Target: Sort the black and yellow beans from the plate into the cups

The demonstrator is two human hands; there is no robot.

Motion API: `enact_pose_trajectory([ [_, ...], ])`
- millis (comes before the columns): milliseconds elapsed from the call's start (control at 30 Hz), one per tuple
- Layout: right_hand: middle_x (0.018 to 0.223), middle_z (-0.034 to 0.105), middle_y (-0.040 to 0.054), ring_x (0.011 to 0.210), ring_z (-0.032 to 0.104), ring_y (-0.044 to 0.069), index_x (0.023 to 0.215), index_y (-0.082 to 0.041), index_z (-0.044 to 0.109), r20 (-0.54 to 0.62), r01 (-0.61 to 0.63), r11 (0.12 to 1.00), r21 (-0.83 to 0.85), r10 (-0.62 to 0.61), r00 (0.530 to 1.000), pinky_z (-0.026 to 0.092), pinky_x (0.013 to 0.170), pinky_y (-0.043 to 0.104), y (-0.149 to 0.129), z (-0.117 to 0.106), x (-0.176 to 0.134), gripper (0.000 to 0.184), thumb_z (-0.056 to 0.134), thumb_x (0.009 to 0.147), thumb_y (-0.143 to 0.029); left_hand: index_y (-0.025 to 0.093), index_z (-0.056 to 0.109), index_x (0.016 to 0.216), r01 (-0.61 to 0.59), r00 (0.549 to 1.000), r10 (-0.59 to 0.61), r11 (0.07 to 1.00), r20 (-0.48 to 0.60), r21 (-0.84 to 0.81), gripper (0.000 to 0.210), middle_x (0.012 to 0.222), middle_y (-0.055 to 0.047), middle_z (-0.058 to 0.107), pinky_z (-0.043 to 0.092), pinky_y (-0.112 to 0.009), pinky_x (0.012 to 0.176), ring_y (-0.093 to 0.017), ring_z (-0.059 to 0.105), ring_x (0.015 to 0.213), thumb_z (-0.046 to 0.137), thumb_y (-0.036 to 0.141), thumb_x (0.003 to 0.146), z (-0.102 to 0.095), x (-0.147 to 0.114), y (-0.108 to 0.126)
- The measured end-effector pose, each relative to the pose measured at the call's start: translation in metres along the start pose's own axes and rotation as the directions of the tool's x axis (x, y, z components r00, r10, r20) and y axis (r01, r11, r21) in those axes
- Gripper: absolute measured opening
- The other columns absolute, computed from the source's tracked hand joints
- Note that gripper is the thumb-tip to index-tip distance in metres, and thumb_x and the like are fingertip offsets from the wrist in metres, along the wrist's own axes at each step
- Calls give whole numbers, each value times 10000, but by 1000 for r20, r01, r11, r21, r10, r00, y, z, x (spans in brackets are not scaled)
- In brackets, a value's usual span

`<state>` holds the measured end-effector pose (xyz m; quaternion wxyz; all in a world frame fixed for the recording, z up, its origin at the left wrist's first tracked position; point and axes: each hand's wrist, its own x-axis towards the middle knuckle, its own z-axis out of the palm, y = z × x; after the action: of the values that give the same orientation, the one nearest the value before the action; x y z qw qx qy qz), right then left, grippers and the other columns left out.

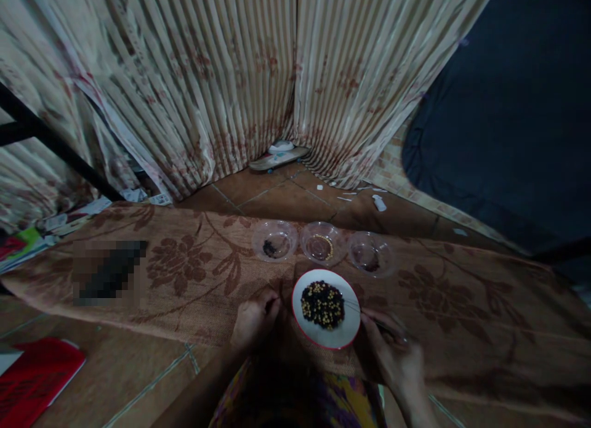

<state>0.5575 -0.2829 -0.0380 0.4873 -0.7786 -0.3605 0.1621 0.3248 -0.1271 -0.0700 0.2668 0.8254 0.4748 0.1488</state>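
A white plate with a red rim (299, 322) sits on the brown patterned cloth, bearing a heap of mixed dark and yellow beans (323, 306). My right hand (394, 348) is closed on thin metal tweezers (353, 304), whose tips reach over the plate's right side. Left of the plate, my left hand (256, 317) rests on the cloth with its fingers curled in; nothing shows in it. Beyond the plate stand three clear bowls: the left bowl (287, 236) has black beans, the middle bowl (314, 250) yellow ones, the right bowl (385, 255) dark reddish ones.
The flowered brown cloth (184, 317) covers a long, low surface. A blurred-out dark object (111, 274) lies at its left. Beyond, a skateboard (279, 159) and a small white bottle (379, 202) lie on the tiled floor before striped curtains (184, 77). A red bag (41, 379) is at lower left.
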Motion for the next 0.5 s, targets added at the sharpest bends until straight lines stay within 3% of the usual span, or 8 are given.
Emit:
enact_pose_trajectory([
  [500, 1003, 698, 90, 900, 665, 226, 866, -207, 735, 32, -15, 998, -65, 17, 999, 525, 649, 269, 0, -1, -1, 299, 610, 802, -471, 247, 623, 865, -12, 999, 12, 1000, -31, 1, 122, 852, 12, 702, 406, -225, 706, -134, 639, 782, 504, 268, 885, 3, -1, -2],
])
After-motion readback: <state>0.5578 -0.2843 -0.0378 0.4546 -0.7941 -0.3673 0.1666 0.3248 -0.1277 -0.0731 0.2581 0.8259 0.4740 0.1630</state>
